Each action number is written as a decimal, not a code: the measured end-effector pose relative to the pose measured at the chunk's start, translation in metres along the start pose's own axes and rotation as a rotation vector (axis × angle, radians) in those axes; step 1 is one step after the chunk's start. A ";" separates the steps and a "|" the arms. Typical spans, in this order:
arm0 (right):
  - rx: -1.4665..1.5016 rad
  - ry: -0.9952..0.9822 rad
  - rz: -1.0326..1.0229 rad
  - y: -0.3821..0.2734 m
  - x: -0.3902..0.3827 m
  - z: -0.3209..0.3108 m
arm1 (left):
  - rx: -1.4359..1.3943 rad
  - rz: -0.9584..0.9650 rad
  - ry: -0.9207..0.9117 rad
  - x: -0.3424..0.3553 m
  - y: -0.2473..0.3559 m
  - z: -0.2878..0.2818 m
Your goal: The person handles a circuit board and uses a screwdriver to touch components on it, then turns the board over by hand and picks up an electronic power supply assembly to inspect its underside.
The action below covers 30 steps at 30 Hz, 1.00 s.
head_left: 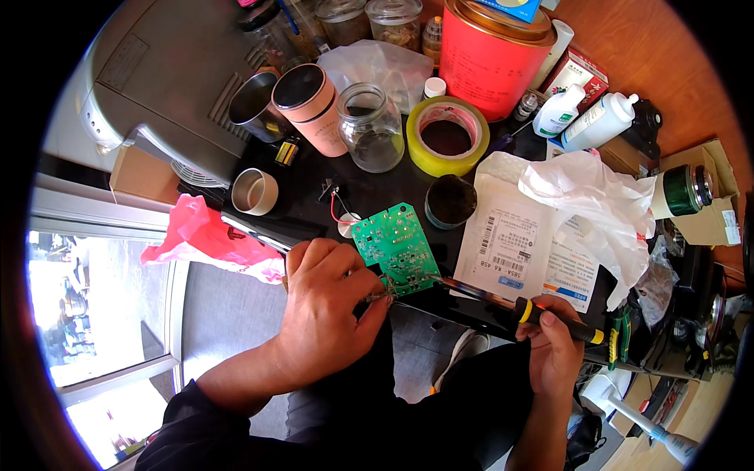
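Note:
A green circuit board [397, 245] lies at the table's front edge, its face dotted with solder joints and small parts. My left hand [330, 294] is closed at the board's near left corner, with fingertips pinched around something small and thin that I cannot make out. My right hand [556, 345] grips a soldering iron [525, 311] by its black and yellow handle. The iron's metal shaft points left, and its tip meets the board's lower right edge. A red wire and a white round part [349, 225] sit by the board's upper left corner.
Behind the board stand a dark cup [450, 202], yellow tape roll [447, 137], glass jar [371, 129], pink flask [309, 110] and small metal cup [254, 191]. White paper packaging [503, 228] lies to the right. A pink bag [212, 239] hangs at the left edge.

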State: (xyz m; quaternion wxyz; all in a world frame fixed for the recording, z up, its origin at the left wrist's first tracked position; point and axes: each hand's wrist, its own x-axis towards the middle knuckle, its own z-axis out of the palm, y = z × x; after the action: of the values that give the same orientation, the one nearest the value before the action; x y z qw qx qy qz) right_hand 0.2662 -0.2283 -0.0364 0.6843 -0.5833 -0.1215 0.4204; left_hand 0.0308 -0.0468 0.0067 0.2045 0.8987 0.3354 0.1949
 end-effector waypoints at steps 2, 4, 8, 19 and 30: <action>-0.002 0.002 -0.002 0.000 0.000 0.000 | -0.006 0.003 0.008 0.000 0.001 0.000; -0.003 0.006 -0.008 -0.001 -0.001 0.001 | -0.007 0.003 0.011 -0.001 0.001 -0.001; -0.006 0.002 -0.018 0.000 -0.001 0.000 | 0.005 0.003 0.004 -0.001 0.002 -0.004; -0.010 0.012 -0.048 0.003 -0.002 -0.001 | 0.018 -0.020 -0.014 -0.007 -0.002 -0.005; -0.015 -0.003 -0.063 0.002 -0.002 -0.001 | 0.017 -0.011 -0.015 -0.007 -0.004 -0.005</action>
State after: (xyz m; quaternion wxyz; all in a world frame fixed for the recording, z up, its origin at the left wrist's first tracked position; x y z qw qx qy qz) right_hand 0.2646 -0.2309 -0.0381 0.6925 -0.5837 -0.1440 0.3987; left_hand 0.0211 -0.0481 0.0078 0.2007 0.8999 0.3406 0.1840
